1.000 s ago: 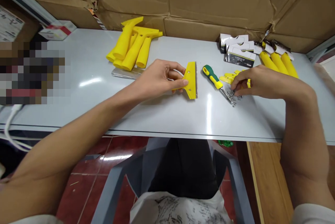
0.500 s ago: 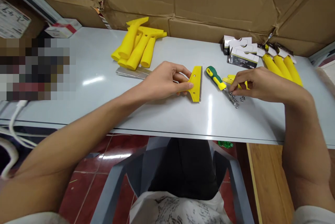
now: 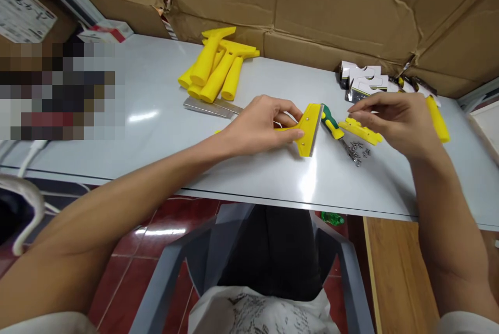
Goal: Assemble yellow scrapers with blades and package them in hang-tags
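My left hand point(image 3: 268, 125) is closed round a yellow scraper point(image 3: 310, 131), its metal blade edge facing right. Small screws show in the holes of the scraper head. My right hand point(image 3: 397, 120) hovers over the table with thumb and forefinger pinched; anything between the fingertips is too small to make out. Between the hands lies a green and yellow screwdriver point(image 3: 332, 125), its shaft pointing toward a small pile of screws point(image 3: 357, 153). Yellow plastic strips point(image 3: 360, 131) rest just left of my right hand.
Yellow scraper handles point(image 3: 218, 66) are heaped at the back left, with metal blades point(image 3: 208, 107) in front. Black and white packaging cards point(image 3: 366, 81) and packed scrapers point(image 3: 437, 118) lie at the back right. A cardboard wall point(image 3: 300, 6) stands behind the table point(image 3: 156, 141).
My right hand has lifted from beside the screws, uncovering them and the yellow strips. The left hand and scraper have shifted right, beside the screwdriver handle. The view has moved slightly.
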Demonstrator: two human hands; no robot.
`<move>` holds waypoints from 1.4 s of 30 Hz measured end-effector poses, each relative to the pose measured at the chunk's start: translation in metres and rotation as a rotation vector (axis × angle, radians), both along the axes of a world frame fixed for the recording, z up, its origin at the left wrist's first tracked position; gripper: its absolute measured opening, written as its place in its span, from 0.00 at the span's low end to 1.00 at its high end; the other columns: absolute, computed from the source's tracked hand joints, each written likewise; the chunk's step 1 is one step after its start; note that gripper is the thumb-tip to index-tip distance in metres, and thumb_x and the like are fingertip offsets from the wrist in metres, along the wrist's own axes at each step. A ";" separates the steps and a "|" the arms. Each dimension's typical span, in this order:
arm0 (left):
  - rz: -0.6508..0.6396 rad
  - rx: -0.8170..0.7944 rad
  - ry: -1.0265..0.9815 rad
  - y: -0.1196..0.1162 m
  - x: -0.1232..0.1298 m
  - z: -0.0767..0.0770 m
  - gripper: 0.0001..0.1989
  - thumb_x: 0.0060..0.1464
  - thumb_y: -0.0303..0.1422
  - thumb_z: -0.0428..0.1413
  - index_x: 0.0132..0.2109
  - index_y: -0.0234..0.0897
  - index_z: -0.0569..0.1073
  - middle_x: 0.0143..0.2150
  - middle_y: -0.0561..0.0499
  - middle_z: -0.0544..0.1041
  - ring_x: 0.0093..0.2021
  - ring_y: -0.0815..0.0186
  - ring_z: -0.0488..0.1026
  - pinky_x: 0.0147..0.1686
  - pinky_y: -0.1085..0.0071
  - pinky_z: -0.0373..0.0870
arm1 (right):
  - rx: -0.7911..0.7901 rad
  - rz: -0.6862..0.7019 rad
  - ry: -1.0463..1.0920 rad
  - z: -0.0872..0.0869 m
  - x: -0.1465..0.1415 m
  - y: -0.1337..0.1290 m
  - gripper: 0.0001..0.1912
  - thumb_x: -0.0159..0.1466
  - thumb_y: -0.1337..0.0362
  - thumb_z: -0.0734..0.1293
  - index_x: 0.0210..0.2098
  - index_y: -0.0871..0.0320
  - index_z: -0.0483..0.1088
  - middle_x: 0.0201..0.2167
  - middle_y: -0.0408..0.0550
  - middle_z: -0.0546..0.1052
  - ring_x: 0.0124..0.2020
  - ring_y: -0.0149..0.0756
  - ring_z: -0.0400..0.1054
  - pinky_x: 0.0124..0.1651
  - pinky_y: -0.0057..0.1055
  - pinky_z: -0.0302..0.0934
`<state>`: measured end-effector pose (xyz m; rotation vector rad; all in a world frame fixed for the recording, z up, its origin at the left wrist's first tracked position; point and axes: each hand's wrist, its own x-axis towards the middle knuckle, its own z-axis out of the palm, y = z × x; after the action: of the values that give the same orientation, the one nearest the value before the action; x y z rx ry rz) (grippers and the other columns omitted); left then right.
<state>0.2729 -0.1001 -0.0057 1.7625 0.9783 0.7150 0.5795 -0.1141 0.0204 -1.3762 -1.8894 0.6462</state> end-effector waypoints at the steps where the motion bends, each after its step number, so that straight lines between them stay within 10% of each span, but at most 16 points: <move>1: -0.014 0.043 -0.010 -0.002 0.000 -0.001 0.15 0.55 0.36 0.70 0.48 0.36 0.81 0.43 0.45 0.89 0.44 0.56 0.88 0.46 0.62 0.86 | -0.036 0.012 0.105 -0.004 -0.007 -0.001 0.11 0.63 0.52 0.80 0.39 0.52 0.85 0.35 0.48 0.84 0.31 0.35 0.73 0.36 0.39 0.70; 17: -0.145 0.553 0.068 -0.019 0.004 -0.012 0.08 0.63 0.36 0.64 0.48 0.41 0.75 0.42 0.53 0.88 0.39 0.68 0.86 0.47 0.75 0.81 | -0.389 0.303 0.620 -0.034 -0.057 -0.024 0.21 0.58 0.45 0.84 0.37 0.54 0.83 0.31 0.45 0.79 0.28 0.29 0.64 0.29 0.30 0.57; 42: -0.142 0.250 0.079 -0.008 0.003 -0.003 0.13 0.60 0.40 0.66 0.47 0.40 0.75 0.40 0.52 0.89 0.43 0.59 0.88 0.45 0.68 0.81 | -0.435 0.184 0.641 -0.035 -0.060 -0.021 0.28 0.62 0.39 0.80 0.25 0.56 0.75 0.24 0.43 0.67 0.26 0.28 0.57 0.28 0.32 0.50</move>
<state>0.2757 -0.1080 -0.0089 2.0695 0.8335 0.7045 0.5192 -0.1350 -0.0143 -1.0570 -1.4011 1.4605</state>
